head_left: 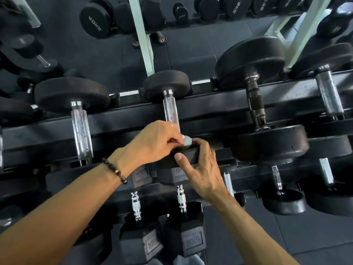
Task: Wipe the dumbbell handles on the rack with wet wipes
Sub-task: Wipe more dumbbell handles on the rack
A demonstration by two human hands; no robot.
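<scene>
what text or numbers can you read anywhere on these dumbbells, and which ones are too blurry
"40KG", seen upside down: on the round dumbbell head in the back row.
"30KG": on the hex dumbbell end at the bottom.
Label on the neighbouring hex dumbbell end: too blurred to read.
Marking on the top-right dumbbell head: ends in "KG", number unclear.
Labels on the dark blocks just below the hands: partly hidden, unreadable.

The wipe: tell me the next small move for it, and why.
Probably slide the wipe up along the handle of the middle dumbbell. The left hand pinches it at the handle's near end, the right hand rests on the near weight, and the knurled handle above lies bare.
</scene>
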